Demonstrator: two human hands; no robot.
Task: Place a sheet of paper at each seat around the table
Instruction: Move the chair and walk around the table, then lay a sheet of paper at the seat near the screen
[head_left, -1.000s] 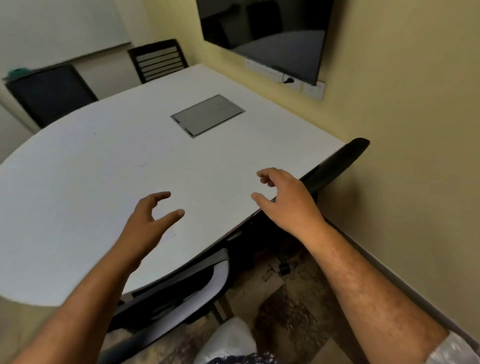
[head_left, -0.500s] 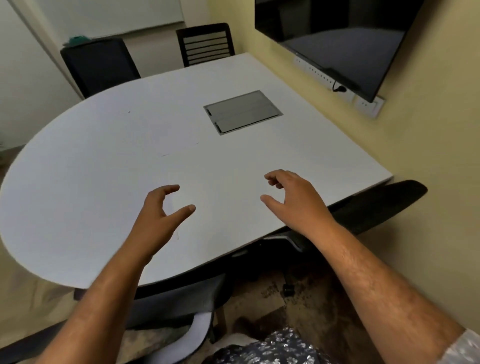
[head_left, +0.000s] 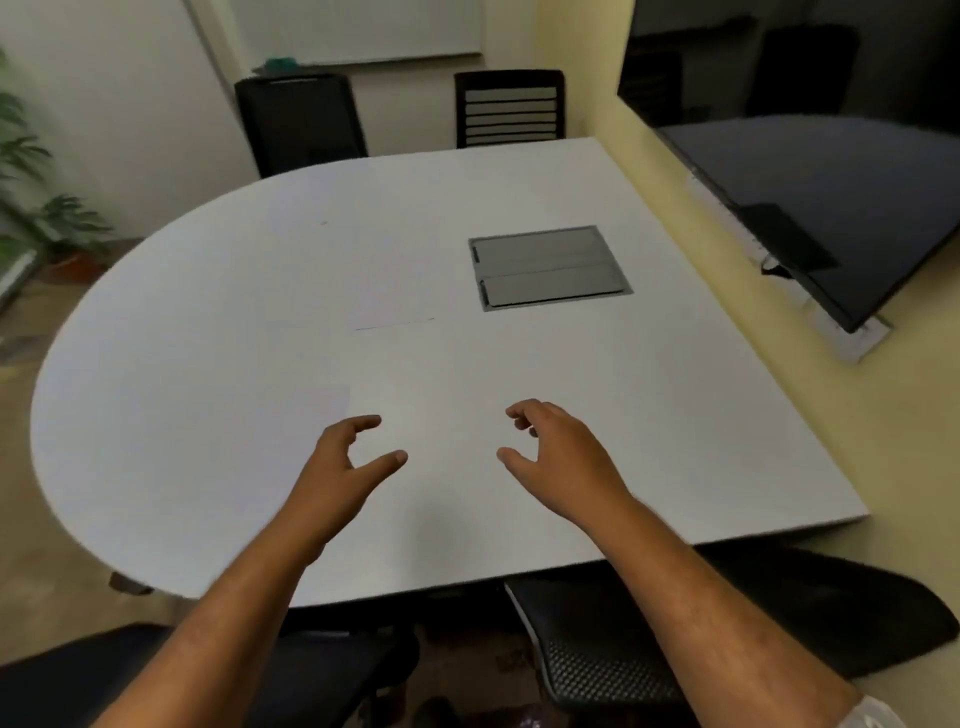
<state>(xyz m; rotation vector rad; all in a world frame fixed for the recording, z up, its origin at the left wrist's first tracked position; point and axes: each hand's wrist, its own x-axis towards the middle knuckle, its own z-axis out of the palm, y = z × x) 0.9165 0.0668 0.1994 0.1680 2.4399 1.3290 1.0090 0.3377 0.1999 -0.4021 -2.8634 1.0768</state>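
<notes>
White paper (head_left: 392, 306) lies mid-desk (head_left: 208, 312); left grip (head_left: 337, 467) and right grip (head_left: 558, 457), spread and empty, must fetch it.

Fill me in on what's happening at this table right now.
A person stands at the near edge of a white table, both bare hands out over it. The left hand and right hand are open with fingers loosely curled, holding nothing. A white sheet of paper lies near the table's middle, beside a grey hatch. Another faint sheet may lie by the left hand. Dark chairs stand around the table.
</notes>
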